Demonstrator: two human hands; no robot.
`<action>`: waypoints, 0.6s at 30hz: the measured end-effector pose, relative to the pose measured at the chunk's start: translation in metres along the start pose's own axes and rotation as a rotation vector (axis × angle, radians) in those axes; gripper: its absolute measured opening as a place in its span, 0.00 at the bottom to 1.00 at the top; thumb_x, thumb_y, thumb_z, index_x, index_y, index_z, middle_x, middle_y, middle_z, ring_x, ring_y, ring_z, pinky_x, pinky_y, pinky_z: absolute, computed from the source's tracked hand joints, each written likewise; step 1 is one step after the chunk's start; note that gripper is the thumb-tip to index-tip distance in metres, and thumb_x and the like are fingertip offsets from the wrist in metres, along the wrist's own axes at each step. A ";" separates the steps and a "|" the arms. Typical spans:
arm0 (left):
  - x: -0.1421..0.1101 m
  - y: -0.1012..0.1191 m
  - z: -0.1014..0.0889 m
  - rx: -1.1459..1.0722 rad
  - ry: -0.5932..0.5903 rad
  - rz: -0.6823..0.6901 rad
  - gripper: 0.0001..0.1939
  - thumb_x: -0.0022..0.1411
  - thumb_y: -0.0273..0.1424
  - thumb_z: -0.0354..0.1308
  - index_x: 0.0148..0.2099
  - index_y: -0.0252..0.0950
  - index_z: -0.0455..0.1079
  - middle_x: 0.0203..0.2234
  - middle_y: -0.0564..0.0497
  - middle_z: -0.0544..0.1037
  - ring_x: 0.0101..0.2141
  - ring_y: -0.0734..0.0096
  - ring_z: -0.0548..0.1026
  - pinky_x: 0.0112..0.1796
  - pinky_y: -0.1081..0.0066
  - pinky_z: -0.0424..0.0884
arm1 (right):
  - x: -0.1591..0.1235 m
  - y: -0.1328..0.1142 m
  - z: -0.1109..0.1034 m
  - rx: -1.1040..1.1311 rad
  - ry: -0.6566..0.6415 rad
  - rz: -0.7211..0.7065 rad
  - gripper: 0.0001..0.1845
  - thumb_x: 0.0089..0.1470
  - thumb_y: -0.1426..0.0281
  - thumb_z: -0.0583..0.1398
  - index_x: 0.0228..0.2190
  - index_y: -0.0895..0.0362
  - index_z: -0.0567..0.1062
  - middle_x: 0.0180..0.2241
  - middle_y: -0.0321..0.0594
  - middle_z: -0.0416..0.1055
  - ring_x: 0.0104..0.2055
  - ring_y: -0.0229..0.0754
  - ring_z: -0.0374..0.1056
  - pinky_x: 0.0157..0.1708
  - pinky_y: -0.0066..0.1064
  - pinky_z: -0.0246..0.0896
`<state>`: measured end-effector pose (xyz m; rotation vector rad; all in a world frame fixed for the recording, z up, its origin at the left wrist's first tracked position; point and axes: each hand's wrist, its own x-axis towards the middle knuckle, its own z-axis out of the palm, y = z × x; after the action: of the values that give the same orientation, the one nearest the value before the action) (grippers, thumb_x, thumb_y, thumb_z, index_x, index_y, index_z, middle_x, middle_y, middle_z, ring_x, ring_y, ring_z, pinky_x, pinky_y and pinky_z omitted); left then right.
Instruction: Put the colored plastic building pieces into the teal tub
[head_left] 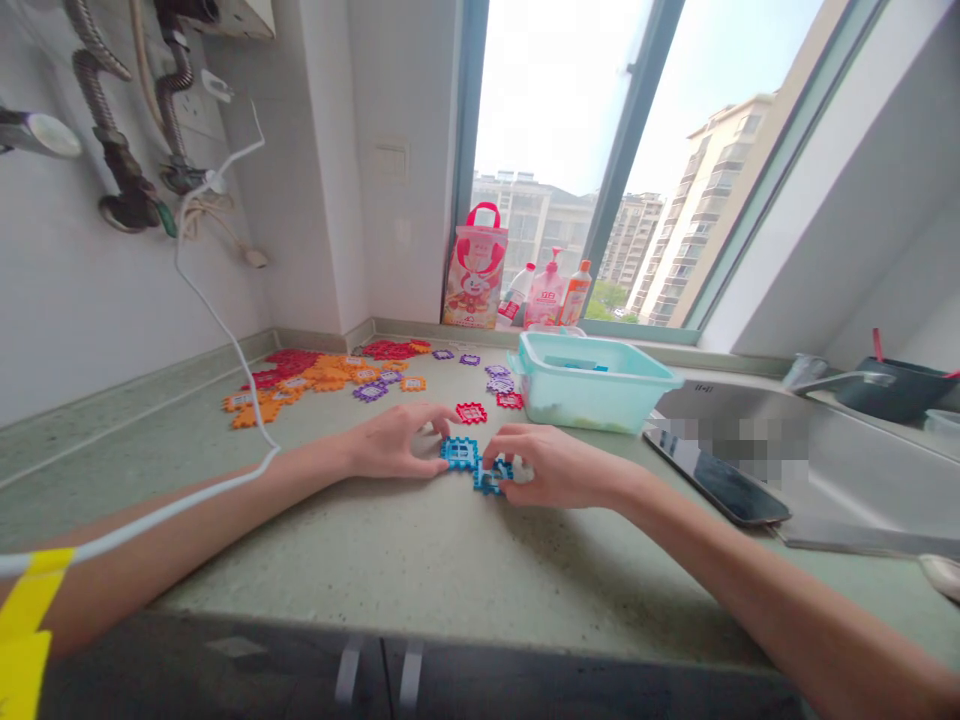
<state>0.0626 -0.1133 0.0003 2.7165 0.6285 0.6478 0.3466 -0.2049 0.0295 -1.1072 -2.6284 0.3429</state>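
Observation:
Two blue square toy tiles with notched edges lie near the middle of the counter, corner to corner. My left hand (pixel 401 440) has its thumb and fingers around the left blue tile (pixel 459 453). Thumb and fingers of my right hand (pixel 544 465) pinch the other blue tile (pixel 489 478), partly covering it. Just beyond them sits a red tile (pixel 472 413), with a second red tile (pixel 509 400) and some purple tiles (pixel 499 378) beside the tub. Orange tiles (pixel 330 375) and red tiles (pixel 285 362) are heaped at the back left.
A mint-green tub (pixel 592 395) with blue pieces inside stands right of centre. Past it are a phone (pixel 716 480) and a steel sink (pixel 840 490). Bottles (pixel 547 292) and a pink bag (pixel 476 275) line the windowsill. A white cable (pixel 225 320) crosses my left forearm.

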 end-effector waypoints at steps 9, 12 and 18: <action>0.000 0.005 0.002 0.010 0.037 -0.060 0.30 0.57 0.39 0.69 0.61 0.40 0.71 0.45 0.50 0.82 0.46 0.60 0.80 0.51 0.63 0.73 | -0.002 0.006 -0.001 0.036 0.026 -0.072 0.22 0.47 0.76 0.73 0.45 0.53 0.80 0.40 0.36 0.75 0.38 0.43 0.71 0.41 0.30 0.66; 0.000 0.010 0.003 -0.018 0.041 -0.053 0.31 0.56 0.39 0.70 0.61 0.40 0.70 0.44 0.50 0.82 0.46 0.60 0.80 0.52 0.63 0.72 | 0.003 0.009 0.002 0.068 0.225 -0.155 0.21 0.51 0.75 0.70 0.47 0.53 0.78 0.43 0.40 0.75 0.42 0.45 0.71 0.45 0.33 0.67; 0.001 0.027 0.011 -0.104 0.016 -0.005 0.37 0.56 0.37 0.71 0.66 0.42 0.65 0.47 0.51 0.81 0.48 0.60 0.80 0.53 0.64 0.72 | 0.017 0.007 0.020 0.123 0.379 -0.270 0.12 0.62 0.70 0.68 0.48 0.54 0.78 0.48 0.45 0.76 0.49 0.48 0.72 0.51 0.38 0.68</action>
<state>0.0778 -0.1383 0.0005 2.6161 0.5882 0.6815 0.3335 -0.1901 0.0114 -0.6872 -2.3417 0.2095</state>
